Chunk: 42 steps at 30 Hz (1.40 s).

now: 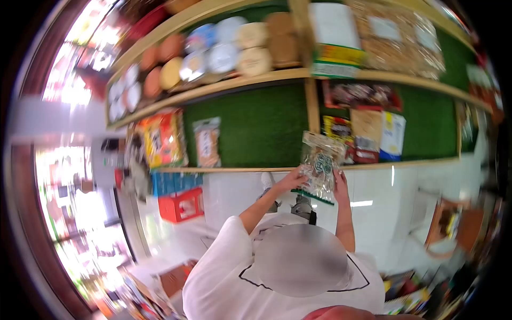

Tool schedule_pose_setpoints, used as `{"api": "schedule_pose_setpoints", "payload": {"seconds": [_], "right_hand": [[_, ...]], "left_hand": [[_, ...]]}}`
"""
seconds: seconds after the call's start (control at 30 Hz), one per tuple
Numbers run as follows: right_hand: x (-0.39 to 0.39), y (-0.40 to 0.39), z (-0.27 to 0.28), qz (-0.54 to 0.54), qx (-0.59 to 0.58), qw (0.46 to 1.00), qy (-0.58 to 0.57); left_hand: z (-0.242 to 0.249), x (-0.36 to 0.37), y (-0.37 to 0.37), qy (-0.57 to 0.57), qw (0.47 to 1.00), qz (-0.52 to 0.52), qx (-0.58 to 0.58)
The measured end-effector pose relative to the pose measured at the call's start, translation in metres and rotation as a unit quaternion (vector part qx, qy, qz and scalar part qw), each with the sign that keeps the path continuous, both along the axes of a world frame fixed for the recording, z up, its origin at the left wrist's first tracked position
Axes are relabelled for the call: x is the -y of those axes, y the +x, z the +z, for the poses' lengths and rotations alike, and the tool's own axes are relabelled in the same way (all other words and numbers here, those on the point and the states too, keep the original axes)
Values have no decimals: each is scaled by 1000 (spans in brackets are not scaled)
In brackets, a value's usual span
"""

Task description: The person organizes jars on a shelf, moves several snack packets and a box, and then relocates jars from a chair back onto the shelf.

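A clear plastic bag of dried food (321, 165) with green print and a green lower edge is held up between both hands, in front of the shelf. My left hand (292, 180) grips its left edge, with fingers curled onto the plastic. On the right edge, my right hand (340, 182) is closed round the bag's side. What exactly the bag contains is too blurred to tell. Just behind it on the shelf stand a yellow and black packet (337, 127), a brown pouch (366, 130) and a white and blue packet (392, 136).
Green-lined wooden shelving (256, 122) spans the front. Its upper level bears several round tubs (253, 61) and large bags (397, 37). A small clear packet (207, 142) and an orange bag (161, 140) stand left. A red stool (181, 205) and a wooden chair (453, 226) are on the floor.
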State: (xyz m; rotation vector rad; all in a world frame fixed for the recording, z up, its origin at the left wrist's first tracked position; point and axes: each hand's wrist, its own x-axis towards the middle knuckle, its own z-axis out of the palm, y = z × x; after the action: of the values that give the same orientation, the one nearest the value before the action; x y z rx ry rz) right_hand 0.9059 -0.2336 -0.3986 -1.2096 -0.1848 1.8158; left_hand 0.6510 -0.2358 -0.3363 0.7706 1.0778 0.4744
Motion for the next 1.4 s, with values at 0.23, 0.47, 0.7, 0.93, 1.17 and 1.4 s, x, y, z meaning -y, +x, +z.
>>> {"api": "schedule_pose_setpoints", "payload": {"seconds": [0.23,0.47,0.7,0.93,1.17,1.4], "right_hand": [[22,-157,41,106,77,991,-22],[10,-343,1,212,65,975,28],[-33,-527,-9,278,83,957,15],[-42,-581,-68,435,361,824,37],[-11,-496,-55,447,367,796,178],[67,-263,-49,513,498,694,89]], "left_hand": [[-19,75,-142,59,989,136,-15],[-47,105,-316,51,953,284,-88],[-31,64,-484,115,858,242,-439],[-57,51,-522,-24,782,188,-594],[-47,72,-474,238,628,210,-710],[-30,78,-370,359,702,-12,-615]]}}
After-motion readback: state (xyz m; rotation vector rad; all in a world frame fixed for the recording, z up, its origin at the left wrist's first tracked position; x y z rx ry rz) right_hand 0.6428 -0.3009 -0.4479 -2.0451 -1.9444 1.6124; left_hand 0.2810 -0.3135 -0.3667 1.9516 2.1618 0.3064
